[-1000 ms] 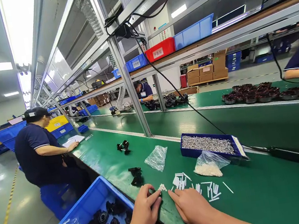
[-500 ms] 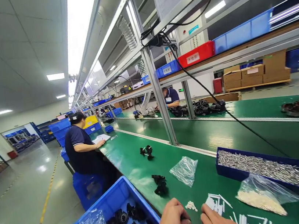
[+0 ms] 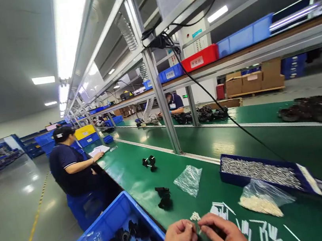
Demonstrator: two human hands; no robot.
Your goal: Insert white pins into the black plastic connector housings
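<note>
Closer together now, left hand pinching a pale bit, right hand pinched narrow, grip contents unclear, near white rings

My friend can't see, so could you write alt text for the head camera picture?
A left hand and a right hand meet over a green table, each seeming to pinch something small and pale. Nearby are tiny cream rings, thin white sticks and a dark blue tray of silvery metal pins; a person in navy sits farther left.
</note>
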